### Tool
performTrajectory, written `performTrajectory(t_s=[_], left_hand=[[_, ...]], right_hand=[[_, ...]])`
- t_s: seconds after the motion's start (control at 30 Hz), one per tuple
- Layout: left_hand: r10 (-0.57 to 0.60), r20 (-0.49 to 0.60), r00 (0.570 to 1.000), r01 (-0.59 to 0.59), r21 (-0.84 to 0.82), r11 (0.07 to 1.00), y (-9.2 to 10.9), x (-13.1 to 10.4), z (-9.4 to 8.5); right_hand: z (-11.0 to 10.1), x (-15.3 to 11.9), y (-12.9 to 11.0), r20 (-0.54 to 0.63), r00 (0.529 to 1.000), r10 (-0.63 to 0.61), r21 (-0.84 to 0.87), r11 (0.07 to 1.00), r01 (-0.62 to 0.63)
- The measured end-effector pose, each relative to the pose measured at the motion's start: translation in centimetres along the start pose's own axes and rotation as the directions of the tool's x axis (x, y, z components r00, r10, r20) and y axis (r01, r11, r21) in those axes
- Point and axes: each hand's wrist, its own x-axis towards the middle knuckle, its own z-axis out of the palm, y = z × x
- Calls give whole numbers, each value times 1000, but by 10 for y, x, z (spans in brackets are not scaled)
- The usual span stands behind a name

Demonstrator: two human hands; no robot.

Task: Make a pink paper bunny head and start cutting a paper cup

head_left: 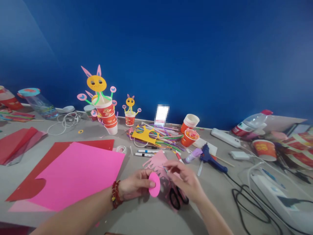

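Note:
My left hand (139, 184) pinches a bright pink paper oval (154, 185) between thumb and fingers, its flat face turned toward me. To its right, my right hand (183, 178) is held above the table with thumb and fingers together at a small bluish bit, too small to make out. Black-handled scissors (174, 198) lie just under my right hand, which partly covers them. Behind both hands is a light pink paper scrap (158, 160) with a jagged cut edge. A large bright pink sheet (83, 176) lies left of my left hand, over a red sheet (58, 153).
Decorated paper cups with rabbit faces (96, 83) stand at the back left. Markers (146, 153), yellow cut-out paper (146, 134) and pipe cleaners (171, 135) lie behind my hands. Rightward are a blue glue gun (211, 158), its black cable, a power strip (281, 202) and a bottle (251, 124).

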Motion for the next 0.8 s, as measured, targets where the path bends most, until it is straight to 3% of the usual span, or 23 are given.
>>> performTrajectory(t_s=[0.07, 0.13, 0.23, 0.37, 0.53, 0.8], left_hand=[[-47, 67, 997, 47, -2, 999, -2, -1, -5], [-85, 152, 985, 84, 12, 996, -5, -2, -10], [-136, 262, 956, 125, 58, 990, -8, -2, -16], [-213, 345, 914, 187, 109, 976, -8, -2, -17], [-317, 362, 877, 252, 216, 943, -3, -3, -14], [-390, 320, 863, 264, 373, 890, 0, -4, -2]], right_hand=[[18, 9, -1, 158, 987, 1, 151, 988, -26], [30, 14, 2, 240, 971, 2, 275, 959, -70], [37, 14, 9, 285, 958, 1, 393, 912, -118], [36, 12, 15, 347, 938, -17, 414, 900, -137], [35, 10, 16, 389, 921, -30, 396, 908, -138], [39, 8, 13, 456, 887, -75, 336, 937, -93]])
